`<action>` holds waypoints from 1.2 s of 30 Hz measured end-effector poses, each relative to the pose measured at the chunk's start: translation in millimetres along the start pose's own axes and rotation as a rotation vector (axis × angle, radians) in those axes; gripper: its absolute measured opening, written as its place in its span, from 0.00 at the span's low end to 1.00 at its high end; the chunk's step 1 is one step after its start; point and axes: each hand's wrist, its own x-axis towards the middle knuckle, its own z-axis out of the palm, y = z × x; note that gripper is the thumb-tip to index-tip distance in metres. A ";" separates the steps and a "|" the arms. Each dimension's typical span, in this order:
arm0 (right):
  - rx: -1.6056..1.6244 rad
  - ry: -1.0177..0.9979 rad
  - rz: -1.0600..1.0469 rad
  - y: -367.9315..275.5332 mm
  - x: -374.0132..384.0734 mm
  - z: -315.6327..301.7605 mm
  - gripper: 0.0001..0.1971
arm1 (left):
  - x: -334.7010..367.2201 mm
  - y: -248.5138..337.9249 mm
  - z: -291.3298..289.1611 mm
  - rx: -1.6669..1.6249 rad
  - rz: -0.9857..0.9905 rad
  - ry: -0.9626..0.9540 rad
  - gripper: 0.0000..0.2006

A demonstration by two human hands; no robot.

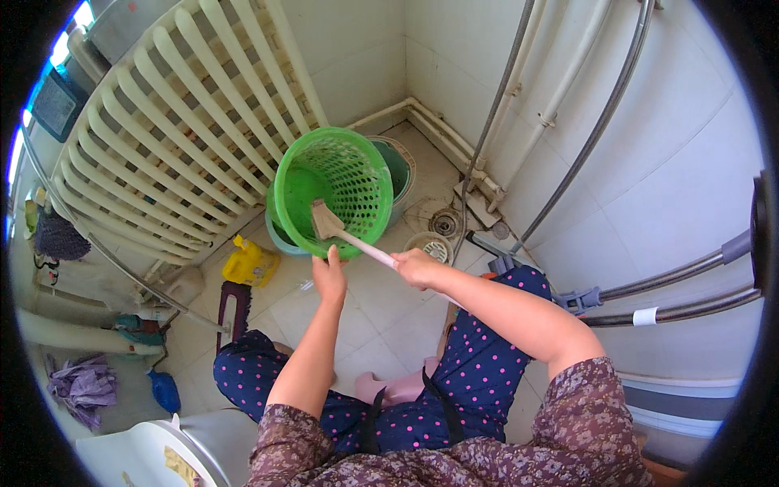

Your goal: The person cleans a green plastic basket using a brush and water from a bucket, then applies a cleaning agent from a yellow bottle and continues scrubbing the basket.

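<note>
We held the green perforated basket tilted, mouth toward us, above the tiled floor and a teal basin. Our left hand clamped its near rim from below. Our right hand closed around a brush, its handle running up-left from that hand, head inside the basket against the lower wall.

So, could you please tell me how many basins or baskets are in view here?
2: a green basket tilted up by the left hand, and a teal basin on the floor behind it, partly hidden; more may be stacked underneath.
</note>
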 end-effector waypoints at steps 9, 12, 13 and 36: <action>-0.496 0.053 -0.082 -10.6 -15.5 -5.7 0.19 | 98.0 132.0 -56.6 0.753 0.379 0.255 0.28; -0.601 0.057 -0.131 -11.7 -20.0 -7.6 0.22 | 133.5 177.1 -51.7 1.040 0.445 -0.050 0.24; -0.644 0.060 -0.136 -12.1 -20.6 -9.7 0.23 | 139.2 184.0 -50.5 1.097 0.476 -0.135 0.23; -0.871 0.371 -0.372 2.5 63.8 -18.0 0.31 | 52.2 121.5 -48.6 0.658 0.490 0.177 0.17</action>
